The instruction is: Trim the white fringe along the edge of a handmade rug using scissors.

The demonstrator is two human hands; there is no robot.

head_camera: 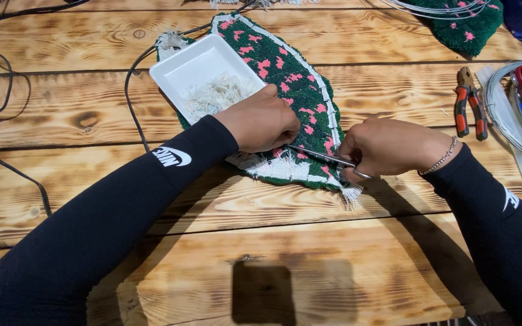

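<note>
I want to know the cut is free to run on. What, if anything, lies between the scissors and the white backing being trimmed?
Nothing visible does. The scissors in the right hand point straight at the white backing of the green rug piece. The left hand presses the piece just above the blades; the white tray sits farther back.

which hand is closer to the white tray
Left. The left hand lies right beside the white tray, at its near corner; the right hand, holding scissors, is farther off across the green rug piece.
</note>
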